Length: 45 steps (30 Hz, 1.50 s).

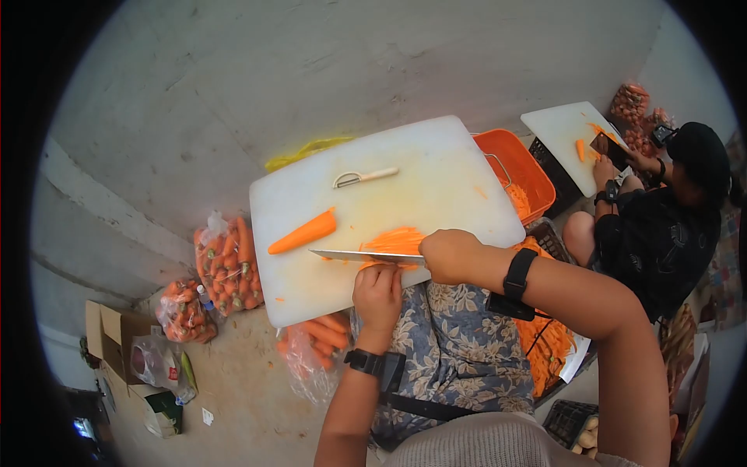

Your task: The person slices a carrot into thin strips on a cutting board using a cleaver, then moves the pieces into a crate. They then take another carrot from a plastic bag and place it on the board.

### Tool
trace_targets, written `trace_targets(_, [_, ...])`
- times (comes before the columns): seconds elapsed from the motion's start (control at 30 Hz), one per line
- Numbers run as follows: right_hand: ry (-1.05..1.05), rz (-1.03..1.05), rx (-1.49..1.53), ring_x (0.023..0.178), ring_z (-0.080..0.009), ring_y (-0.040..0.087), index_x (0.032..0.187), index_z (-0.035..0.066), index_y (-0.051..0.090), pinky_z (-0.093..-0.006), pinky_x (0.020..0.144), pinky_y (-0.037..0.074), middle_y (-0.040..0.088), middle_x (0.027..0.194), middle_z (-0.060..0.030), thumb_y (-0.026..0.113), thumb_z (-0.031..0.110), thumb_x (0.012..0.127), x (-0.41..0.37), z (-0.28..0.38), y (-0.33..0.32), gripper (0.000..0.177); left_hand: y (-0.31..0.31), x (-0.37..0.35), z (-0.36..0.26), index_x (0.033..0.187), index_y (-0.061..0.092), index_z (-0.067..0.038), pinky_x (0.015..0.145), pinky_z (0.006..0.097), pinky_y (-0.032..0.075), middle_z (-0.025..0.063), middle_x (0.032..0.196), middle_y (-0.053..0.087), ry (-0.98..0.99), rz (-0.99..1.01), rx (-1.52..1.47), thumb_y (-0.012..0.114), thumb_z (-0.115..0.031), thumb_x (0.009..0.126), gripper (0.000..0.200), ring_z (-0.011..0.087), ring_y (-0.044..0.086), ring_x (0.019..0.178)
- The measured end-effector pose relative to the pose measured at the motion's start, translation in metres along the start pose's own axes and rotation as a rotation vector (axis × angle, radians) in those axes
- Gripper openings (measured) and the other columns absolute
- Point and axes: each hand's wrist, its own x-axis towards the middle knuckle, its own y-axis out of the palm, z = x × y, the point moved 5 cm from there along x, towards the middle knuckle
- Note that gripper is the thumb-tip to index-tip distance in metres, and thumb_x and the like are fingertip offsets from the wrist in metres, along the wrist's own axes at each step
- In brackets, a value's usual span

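Observation:
On the white cutting board point(436, 167), my right hand point(451, 255) is wrapped around the handle of a kitchen knife point(354, 255), its blade pointing left. Under the blade, the curled fingers of my left hand point(377, 296) press on a carrot piece, mostly hidden by fingers and knife. Thin carrot strips point(395, 238) lie just beyond the blade. A peeled carrot point(305, 232) with its thick end cut rests to the left. Farther back is a vegetable peeler point(366, 177) with a pale handle, touched by neither hand.
Bags of carrots point(227, 265) stand on the floor at left, near an open cardboard box point(117, 335). An orange bin point(537, 175) holding carrot strips is beyond the board's right edge. Another person point(661, 210) cuts carrots at a second board point(564, 136). Shredded carrot point(545, 350) lies beside my right leg.

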Motion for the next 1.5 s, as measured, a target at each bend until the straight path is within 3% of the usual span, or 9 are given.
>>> trace_targets(1.03, [0.063, 0.056, -0.014, 0.081, -0.0345, 0.069, 0.088, 0.001, 0.072, -0.0419, 0.069, 0.056, 0.070, 0.087, -0.0200, 0.064, 0.007, 0.073, 0.005, 0.005, 0.004, 0.018, -0.016, 0.001, 0.023, 0.080, 0.069, -0.008, 0.070, 0.0377, 0.049, 0.0065, 0.080, 0.064, -0.071, -0.004, -0.024, 0.073, -0.011, 0.077, 0.006, 0.0274, 0.060, 0.078])
trace_targets(1.5, [0.048, -0.111, 0.178, 0.082, -0.0356, 0.068, 0.086, 0.001, 0.070, -0.0437, 0.075, 0.053, 0.069, 0.086, -0.0203, 0.064, 0.015, 0.079, 0.012, 0.001, 0.016, 0.017, -0.013, -0.002, 0.024, 0.080, 0.069, -0.008, 0.071, 0.0384, 0.049, 0.0060, 0.080, 0.064, -0.046, -0.033, -0.011, 0.073, -0.012, 0.078, 0.006, 0.0271, 0.060, 0.078])
